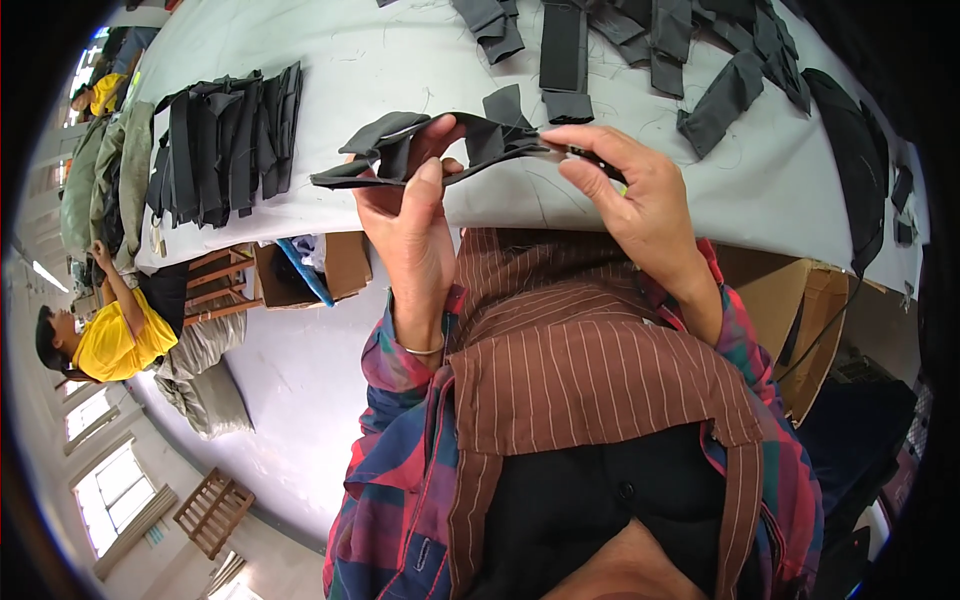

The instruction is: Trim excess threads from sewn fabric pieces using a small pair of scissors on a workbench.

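Observation:
My left hand [408,225] grips a dark grey strip of folded fabric [487,143] just above the near edge of the table, thumb in front and fingers behind it. The strip bends into open loops, and one end sticks out toward my right hand. Closed around small black-handled thread snips [598,163], my right hand [643,195] has its fingertips at the right end of the strip. The metal tip of the snips points left against the fabric. Part of the tool is hidden by my fingers.
A row of stacked dark fabric strips [225,148] lies at the table's left. More loose strips [722,102] and thread ends lie across the far side of the white tabletop [380,60]. Cardboard boxes [348,264] stand below. A person in yellow [125,335] works at the left.

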`<state>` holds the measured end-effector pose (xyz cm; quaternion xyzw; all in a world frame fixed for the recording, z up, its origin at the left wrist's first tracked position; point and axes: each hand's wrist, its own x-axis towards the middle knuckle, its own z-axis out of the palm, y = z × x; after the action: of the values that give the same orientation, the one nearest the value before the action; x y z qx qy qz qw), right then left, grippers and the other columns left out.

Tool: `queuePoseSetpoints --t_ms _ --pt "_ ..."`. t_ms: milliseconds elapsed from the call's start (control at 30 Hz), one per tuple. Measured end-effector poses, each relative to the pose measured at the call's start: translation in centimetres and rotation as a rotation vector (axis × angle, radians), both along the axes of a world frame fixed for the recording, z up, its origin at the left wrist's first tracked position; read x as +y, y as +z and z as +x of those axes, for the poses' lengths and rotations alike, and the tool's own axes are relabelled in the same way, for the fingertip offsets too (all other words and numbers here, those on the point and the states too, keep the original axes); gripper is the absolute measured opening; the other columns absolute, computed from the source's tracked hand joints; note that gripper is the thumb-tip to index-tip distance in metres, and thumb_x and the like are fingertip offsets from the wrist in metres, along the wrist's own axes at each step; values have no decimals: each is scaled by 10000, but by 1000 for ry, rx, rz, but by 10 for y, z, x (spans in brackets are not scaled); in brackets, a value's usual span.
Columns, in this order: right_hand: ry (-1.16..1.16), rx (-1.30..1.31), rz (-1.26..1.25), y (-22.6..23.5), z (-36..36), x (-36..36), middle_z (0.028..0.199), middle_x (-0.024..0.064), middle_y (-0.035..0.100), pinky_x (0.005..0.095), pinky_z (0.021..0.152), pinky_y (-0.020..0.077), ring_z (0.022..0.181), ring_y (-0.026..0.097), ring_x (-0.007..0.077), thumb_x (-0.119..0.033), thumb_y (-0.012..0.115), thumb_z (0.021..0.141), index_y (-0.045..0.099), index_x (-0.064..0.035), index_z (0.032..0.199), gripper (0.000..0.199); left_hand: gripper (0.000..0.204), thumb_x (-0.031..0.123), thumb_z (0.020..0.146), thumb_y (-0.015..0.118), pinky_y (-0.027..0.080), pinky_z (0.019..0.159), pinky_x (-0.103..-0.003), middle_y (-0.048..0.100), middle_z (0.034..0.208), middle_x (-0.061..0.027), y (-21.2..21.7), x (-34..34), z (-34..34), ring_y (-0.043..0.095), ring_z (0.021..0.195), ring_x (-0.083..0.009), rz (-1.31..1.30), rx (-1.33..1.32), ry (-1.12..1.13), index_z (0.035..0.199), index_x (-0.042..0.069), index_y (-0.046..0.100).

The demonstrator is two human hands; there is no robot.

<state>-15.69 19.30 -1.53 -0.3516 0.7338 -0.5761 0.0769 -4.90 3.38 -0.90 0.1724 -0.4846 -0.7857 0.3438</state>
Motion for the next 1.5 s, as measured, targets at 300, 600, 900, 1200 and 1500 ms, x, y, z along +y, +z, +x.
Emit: queuePoseSetpoints --t_ms 300,600,900,1200,1500 --pt "-87 217 154 7 6 -6 738 18 652 328 547 449 639 615 219 -205 673 811 690 -140 886 101 522 -92 754 633 501 805 -307 563 1126 -144 2 7 -2 618 1055 -263 -212 -41 4 1188 40 374" --pt "-54 271 251 9 6 -5 810 39 679 302 585 460 686 631 221 -150 685 803 687 -95 895 107 564 -80 756 652 485 859 -326 567 1141 -156 -5 10 0 609 1051 -258 -332 -16 -31 1212 36 341" --pt "-67 191 195 12 5 -5 727 23 648 351 561 450 661 610 232 -220 683 796 673 -128 863 114 637 -103 729 674 479 879 -313 545 1105 -130 -9 7 2 598 983 -198 -321 -108 42 1226 47 306" --pt "70 255 221 7 9 -12 818 76 654 332 634 469 722 614 261 -156 656 828 680 -86 981 170 564 -83 759 678 501 871 -354 572 1103 -172 -11 2 1 627 967 -251 -198 -50 -10 1204 38 352" --pt "-91 446 192 -3 9 -35 695 43 594 361 538 458 641 598 241 -189 663 802 646 -98 836 98 644 -74 735 701 447 927 -352 523 1165 -148 -16 6 1 565 1051 -227 -326 -86 5 1237 52 318"
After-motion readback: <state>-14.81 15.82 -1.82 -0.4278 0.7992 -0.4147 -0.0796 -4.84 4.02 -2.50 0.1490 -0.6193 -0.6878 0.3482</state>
